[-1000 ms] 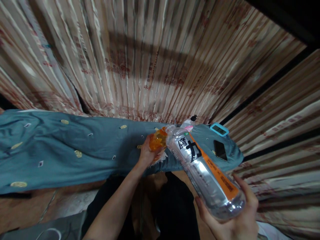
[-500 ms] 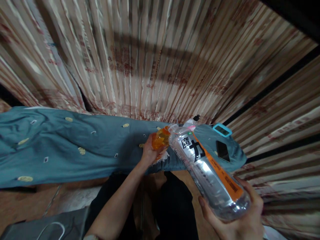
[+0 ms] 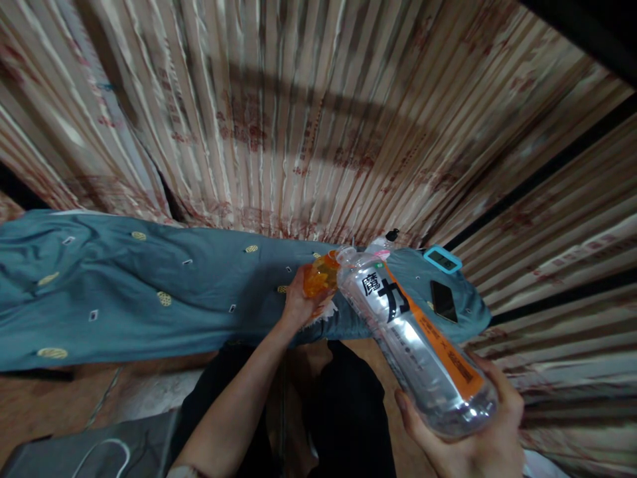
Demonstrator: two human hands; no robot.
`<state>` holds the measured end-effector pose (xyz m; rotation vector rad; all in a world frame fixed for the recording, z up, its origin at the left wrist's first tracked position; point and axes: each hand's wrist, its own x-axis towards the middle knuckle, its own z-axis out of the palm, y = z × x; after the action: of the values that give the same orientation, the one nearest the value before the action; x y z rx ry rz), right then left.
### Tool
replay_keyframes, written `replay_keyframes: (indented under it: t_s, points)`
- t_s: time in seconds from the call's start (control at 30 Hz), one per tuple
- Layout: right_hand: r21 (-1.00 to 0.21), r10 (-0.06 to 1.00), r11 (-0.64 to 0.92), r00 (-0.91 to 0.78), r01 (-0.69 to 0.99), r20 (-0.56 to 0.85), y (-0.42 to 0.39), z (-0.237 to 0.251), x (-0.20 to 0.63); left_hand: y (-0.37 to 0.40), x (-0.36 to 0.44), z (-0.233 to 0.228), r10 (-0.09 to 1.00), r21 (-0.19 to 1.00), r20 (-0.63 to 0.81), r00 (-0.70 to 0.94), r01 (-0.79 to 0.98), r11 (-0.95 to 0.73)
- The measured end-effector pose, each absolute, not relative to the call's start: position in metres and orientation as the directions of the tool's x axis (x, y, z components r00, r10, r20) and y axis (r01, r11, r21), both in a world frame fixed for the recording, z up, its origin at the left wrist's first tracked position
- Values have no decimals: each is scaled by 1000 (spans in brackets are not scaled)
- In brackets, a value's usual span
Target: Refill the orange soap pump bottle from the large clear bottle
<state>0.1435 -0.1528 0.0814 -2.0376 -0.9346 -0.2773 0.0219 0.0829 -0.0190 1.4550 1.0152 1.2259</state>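
Note:
My right hand (image 3: pixel 472 431) is wrapped round the base of a large clear plastic bottle (image 3: pixel 408 332) with an orange and silver label. The bottle is tilted, its neck pointing up and left in the view. At its mouth is a smaller orange container (image 3: pixel 319 273), see-through in part, with my left hand (image 3: pixel 297 302) closed round it. Whether the two mouths touch, I cannot tell. Something white and ragged, like tissue (image 3: pixel 326 311), shows just below the left hand. Behind the large bottle stands a clear pump bottle (image 3: pixel 385 245) with a black top, partly hidden.
A teal cloth (image 3: pixel 149 292) with pineapple prints covers the narrow table. A blue-framed digital timer (image 3: pixel 442 259) and a black phone (image 3: pixel 443 301) lie at its right end. Pleated curtains (image 3: pixel 279 119) hang close behind. A grey surface with a white cable (image 3: pixel 112 448) is at lower left.
Almost nothing differs; both hands keep their hold on the bottle and the orange container in the same pose. The view has shifted very slightly.

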Motion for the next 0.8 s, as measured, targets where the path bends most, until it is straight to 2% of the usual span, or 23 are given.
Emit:
replay_keyframes:
  t_s: [0.13,0.33,0.6,0.8]
  points:
    - [-593,519,-358,682,721,515,-152,82,144,83,22,-18,966,978,204,160,0,-207]
    - [-646,545,-268,665,715,511,-152,77,147,83,23,-21,965,974,217,148,28,-223]
    - [-527,564,-293,590,797,578,-156,75,156,81,21,-19,965,978,205,163,-7,-206]
    - [-527,564,-322,606,787,561,-156,78,154,80,23,-26,979,987,137,150,-109,-122]
